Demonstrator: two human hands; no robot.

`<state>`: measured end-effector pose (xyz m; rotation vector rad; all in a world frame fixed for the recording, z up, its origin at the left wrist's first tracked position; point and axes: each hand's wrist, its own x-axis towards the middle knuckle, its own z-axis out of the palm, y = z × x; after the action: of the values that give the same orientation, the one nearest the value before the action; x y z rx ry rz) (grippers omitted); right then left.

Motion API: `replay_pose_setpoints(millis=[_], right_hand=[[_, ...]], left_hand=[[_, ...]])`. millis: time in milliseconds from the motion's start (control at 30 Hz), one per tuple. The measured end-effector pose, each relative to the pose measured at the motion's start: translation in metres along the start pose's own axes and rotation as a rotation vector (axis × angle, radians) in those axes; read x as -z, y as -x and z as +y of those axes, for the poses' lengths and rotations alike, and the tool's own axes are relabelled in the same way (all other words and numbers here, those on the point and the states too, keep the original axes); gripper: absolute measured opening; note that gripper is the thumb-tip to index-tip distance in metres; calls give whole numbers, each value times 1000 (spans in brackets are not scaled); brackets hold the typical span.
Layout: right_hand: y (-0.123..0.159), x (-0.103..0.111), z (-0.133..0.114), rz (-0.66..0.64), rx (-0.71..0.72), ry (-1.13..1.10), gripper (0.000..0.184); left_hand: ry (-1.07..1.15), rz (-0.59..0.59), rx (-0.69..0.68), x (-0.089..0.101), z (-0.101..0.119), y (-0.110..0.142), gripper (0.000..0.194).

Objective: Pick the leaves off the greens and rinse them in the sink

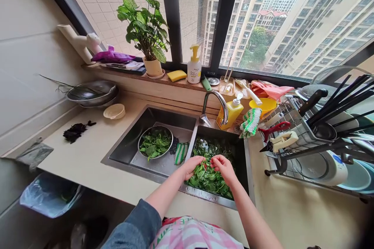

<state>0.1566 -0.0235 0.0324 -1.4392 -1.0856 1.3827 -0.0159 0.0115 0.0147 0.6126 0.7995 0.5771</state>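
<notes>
- Head camera view: the curved faucet (225,116) stands behind the sink and serves as landmark for the places below.
- Loose leafy greens (201,179) lie in the right basin (244,153), in front of the faucet, heaped thickest toward the near edge; farther back they look spread in water.
- A smaller lot of leaves (154,144) sits in a metal bowl (167,153), in the left basin (124,144), left of the faucet and nearer the person.
- The left hand (191,166) is in front of the faucet, fingers curled inward at the greens; whether they grip a stem, I cannot tell.
- The right hand (223,166) is just beside it, also in front of the faucet, thumb and fingertips pinched on the greens.
- As a judgement, the handling looks partway along: one portion is in the bowl, while a larger one is loose under the hands.
- A striped cloth (181,153) lies just beside the bowl, left of the faucet and nearer the person.
- A yellow bottle (230,113) stands just right of the faucet; dark, limp scraps (76,131) lie on the counter (96,179), well to its left.
</notes>
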Motion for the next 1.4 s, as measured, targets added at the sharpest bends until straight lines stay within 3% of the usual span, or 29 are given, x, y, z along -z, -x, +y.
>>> replay_pose_setpoints(millis=[67, 167, 367, 500, 667, 933, 1100, 1267, 1400], right_hand=[[6, -3, -2, 12, -58, -219, 30], [13, -8, -2, 45, -75, -346, 34], [17, -20, 2, 16, -30, -117, 40], [15, -24, 5, 82, 29, 31, 37], [11, -25, 11, 117, 1, -56, 35], [15, -28, 10, 19, 6, -96, 30], [13, -16, 12, 3, 72, 278, 21], [13, -18, 19, -35, 174, 602, 17], [11, -29, 41, 171, 105, 547, 16]], left_hand=[[134, -34, 35, 3, 2, 1, 33], [241, -65, 97, 8, 3, 1, 34], [232, -38, 75, 10, 0, 1, 38], [95, -24, -4, 3, 0, 8, 43], [-45, -40, -54, -4, -4, 12, 56], [-442, 160, -280, -5, -18, 1, 40], [-830, 212, -416, 2, -19, 0, 23], [-1032, 215, -416, 0, -23, 1, 16], [-1068, 234, -369, -1, -30, -1, 13]])
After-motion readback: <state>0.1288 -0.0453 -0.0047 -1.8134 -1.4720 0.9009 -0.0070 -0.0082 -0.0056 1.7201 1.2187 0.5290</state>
